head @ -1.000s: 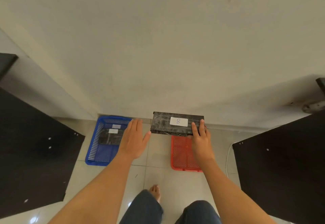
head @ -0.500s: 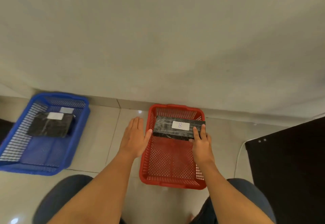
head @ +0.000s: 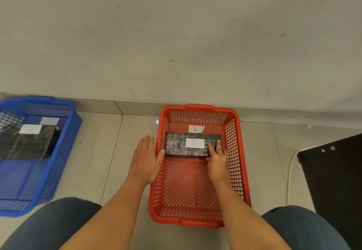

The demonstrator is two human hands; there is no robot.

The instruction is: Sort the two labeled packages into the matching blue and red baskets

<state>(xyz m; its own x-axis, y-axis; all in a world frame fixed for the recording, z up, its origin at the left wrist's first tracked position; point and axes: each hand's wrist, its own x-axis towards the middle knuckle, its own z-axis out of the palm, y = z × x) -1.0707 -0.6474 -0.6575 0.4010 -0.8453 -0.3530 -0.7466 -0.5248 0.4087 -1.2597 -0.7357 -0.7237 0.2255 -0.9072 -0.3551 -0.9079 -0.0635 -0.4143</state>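
A black wrapped package [head: 179,145] with a white label marked B sits low inside the red basket [head: 241,163], near its far end. My right hand [head: 216,158] grips the package's right end, fingers on top. My left hand [head: 146,156] is flat with fingers together, its thumb touching the package's left end over the basket's left rim. A small B tag lies on the red basket's floor behind the package. The blue basket [head: 64,151] at the left holds another black package [head: 25,144] with a white label.
Both baskets stand on pale floor tiles against a grey wall. A black board [head: 337,187] with a white cable beside it is at the right. My knees in blue jeans fill the bottom corners.
I have crouched closer to the floor, so both baskets look larger. The B package has gone down from above the red basket into it, still held by my right hand.
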